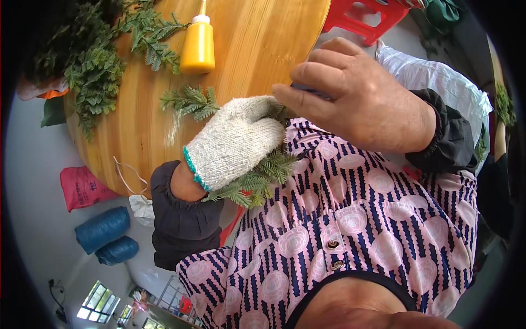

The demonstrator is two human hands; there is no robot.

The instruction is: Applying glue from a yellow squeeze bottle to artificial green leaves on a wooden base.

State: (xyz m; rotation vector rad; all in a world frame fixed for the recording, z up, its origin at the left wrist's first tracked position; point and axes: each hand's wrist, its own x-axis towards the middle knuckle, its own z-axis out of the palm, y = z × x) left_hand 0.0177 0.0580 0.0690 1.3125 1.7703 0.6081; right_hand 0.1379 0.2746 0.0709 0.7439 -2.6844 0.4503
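Note:
My left hand, in a white knit glove with a green cuff edge, is closed around a sprig of evergreen at the table's near edge. Needled tips stick out below the glove, and another green tip shows just above it over the wood. Right beside the glove's fingers is my bare right hand, its fingers curled. A small dark blue piece shows between thumb and fingers; its kind is mostly hidden. The thumb tip meets or nearly meets the glove; I cannot tell which.
A yellow squeeze bottle stands on the round wooden table. Cut evergreen branches pile at the table's left. A red stool and a white sack are at the right. Pink and blue bags lie on the floor.

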